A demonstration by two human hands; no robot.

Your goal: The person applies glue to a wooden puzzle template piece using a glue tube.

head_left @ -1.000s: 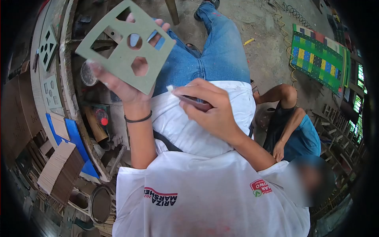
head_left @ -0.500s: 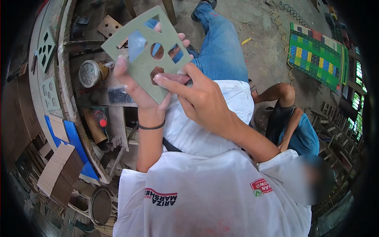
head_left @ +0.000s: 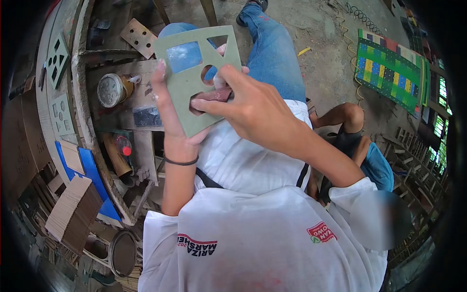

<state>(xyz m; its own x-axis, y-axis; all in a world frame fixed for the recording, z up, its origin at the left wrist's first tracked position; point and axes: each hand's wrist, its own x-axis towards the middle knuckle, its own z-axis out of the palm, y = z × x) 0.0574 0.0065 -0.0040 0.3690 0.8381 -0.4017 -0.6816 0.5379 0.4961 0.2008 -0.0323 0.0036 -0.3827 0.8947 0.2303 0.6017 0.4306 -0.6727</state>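
A grey-green board (head_left: 181,83) with cut-out shapes, among them a square, a triangle, a circle and a hexagon, is held up over my lap. My left hand (head_left: 169,109) grips it from the left and below, thumb along the left edge and the other fingers mostly hidden behind. In my right hand (head_left: 265,109) is a reddish-brown folded piece of sandpaper (head_left: 217,95), pinched between thumb and fingers. The sandpaper lies at the hexagonal hole near the board's lower end, its far end hidden by my fingers.
At left a workbench (head_left: 80,104) carries more cut-out boards (head_left: 57,61). Near it are a dusty paint can (head_left: 111,90), a red-capped bottle (head_left: 123,145) and cardboard (head_left: 73,214). Another person (head_left: 377,165) crouches at right, below colourful perforated panels (head_left: 389,70).
The board has turned clockwise from a diagonal to a more upright pose and moved slightly right and down. My right hand has stayed at the hexagonal hole with the sandpaper.
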